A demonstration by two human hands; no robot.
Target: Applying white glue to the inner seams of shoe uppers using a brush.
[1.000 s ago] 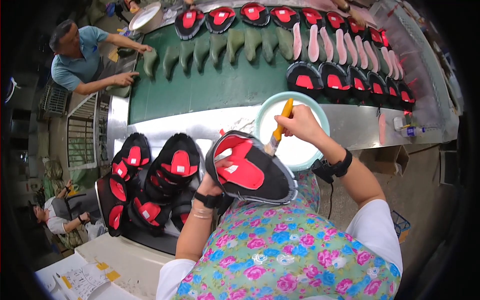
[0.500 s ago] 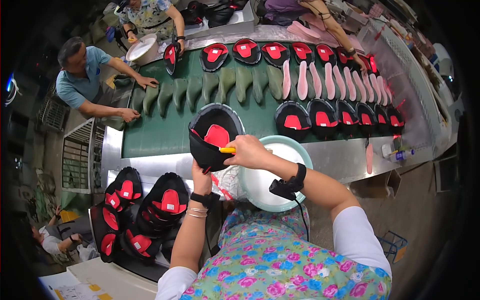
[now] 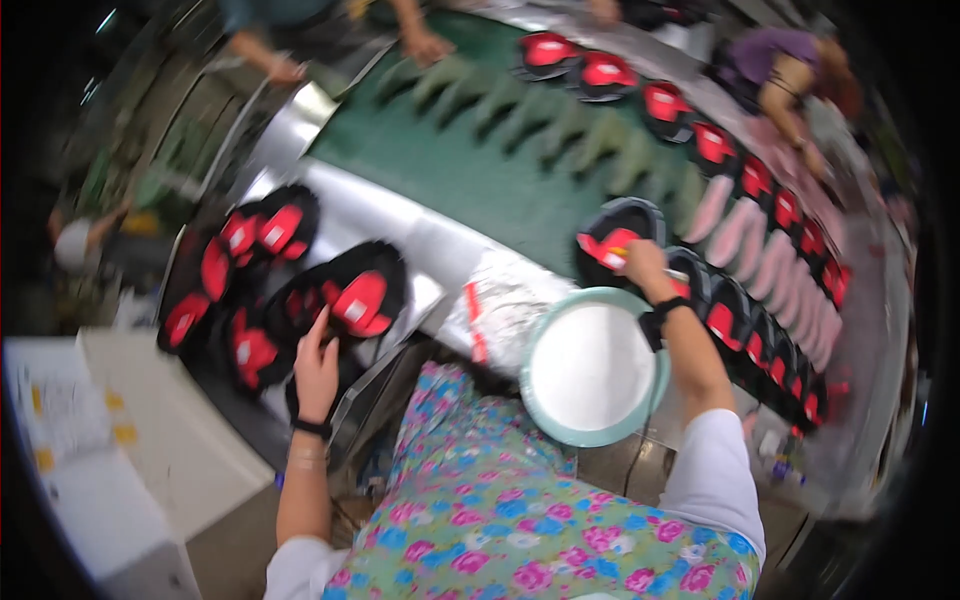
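My left hand is over the pile at the left with its fingers stretched out, holding nothing. Its fingertips are at a black shoe upper with red lining; blur hides whether they touch. My right hand is closed around a tool with a yellow handle; its working end is unclear. That hand is at another black upper with a grey rim and red lining, which rests at the near edge of the green belt. Below my right wrist is a pale green basin of white liquid.
Green foot-shaped forms, pink insoles and more uppers line the belt. Beside the basin lies a crumpled white bag. Cartons stand at lower left. Co-workers' hands are at the far side.
My left hand has let go of the upper and moved left to the pile. That upper is now on the belt's near edge, under my right hand. The view has turned and blurred.
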